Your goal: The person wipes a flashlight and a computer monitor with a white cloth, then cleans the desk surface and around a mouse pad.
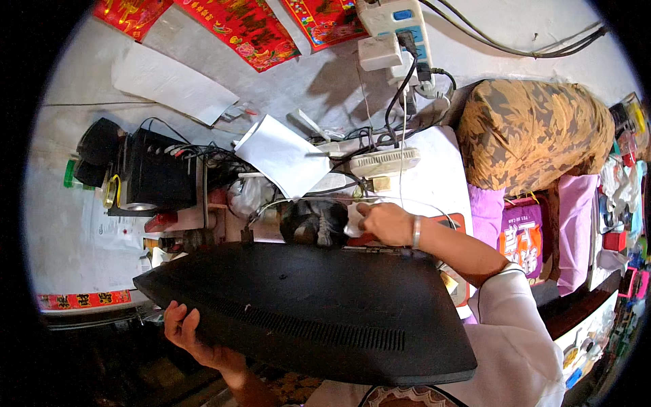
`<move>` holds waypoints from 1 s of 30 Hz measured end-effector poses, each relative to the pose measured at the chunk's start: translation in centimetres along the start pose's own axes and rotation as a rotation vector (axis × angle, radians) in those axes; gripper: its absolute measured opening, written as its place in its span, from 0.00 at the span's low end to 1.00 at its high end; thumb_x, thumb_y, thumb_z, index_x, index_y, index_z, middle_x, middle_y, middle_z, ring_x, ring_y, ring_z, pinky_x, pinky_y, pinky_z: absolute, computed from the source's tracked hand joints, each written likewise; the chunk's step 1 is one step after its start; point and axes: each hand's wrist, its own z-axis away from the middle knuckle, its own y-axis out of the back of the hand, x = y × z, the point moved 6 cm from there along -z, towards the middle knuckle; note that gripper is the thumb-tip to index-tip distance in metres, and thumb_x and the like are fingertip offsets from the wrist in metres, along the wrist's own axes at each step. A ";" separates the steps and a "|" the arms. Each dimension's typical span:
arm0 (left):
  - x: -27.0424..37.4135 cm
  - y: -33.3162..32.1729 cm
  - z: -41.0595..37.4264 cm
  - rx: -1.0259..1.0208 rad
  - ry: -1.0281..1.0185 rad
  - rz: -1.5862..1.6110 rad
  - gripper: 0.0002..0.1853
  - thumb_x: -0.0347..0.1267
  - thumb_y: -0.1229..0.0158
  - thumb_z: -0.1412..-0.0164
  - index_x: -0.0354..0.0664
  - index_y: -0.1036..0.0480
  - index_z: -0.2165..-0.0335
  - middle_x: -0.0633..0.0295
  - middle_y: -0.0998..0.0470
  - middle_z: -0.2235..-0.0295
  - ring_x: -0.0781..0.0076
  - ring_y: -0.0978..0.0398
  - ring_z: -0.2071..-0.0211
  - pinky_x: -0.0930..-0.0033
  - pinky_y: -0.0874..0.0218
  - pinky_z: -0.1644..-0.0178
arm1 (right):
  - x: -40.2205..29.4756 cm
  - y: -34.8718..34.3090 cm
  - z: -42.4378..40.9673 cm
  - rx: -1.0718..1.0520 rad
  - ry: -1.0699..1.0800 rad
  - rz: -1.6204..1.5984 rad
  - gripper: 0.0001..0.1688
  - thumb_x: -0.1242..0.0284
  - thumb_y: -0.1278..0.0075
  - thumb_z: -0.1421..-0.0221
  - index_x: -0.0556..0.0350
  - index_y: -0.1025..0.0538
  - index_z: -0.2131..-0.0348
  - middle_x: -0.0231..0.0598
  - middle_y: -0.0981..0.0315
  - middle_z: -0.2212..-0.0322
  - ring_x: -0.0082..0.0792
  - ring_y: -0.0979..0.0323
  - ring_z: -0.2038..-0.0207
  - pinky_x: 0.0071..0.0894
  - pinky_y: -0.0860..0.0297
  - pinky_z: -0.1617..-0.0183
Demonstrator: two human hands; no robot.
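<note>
My left hand [190, 336] holds the lower left edge of a large black flat-screen set [325, 295], its vented rear casing facing up; part of the fingers is hidden beneath it. Beyond the casing's far edge, my right hand [389, 224] grips a crumpled white cloth or tissue [354, 221], with a silver bracelet on the wrist. That white piece touches a bundle in a black plastic bag [315, 222]. A white cable runs just behind the hand, and a white router-like box [385, 162] lies farther back.
A black speaker box [160, 170] with cables stands at left. White papers [285, 155] lie among tangled wires. A power strip [402, 25] with plugs hangs on the wall. A patterned covered cushion [536, 135] and purple cloth are at right.
</note>
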 end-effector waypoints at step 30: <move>0.2 -1.8 -2.4 -0.030 0.107 0.042 0.22 0.36 0.39 0.48 0.43 0.34 0.54 0.56 0.38 0.51 0.54 0.42 0.45 0.49 0.50 0.43 | 19.1 0.5 12.5 0.604 -0.668 0.107 0.21 0.82 0.58 0.51 0.52 0.24 0.57 0.48 0.32 0.68 0.51 0.28 0.68 0.41 0.29 0.64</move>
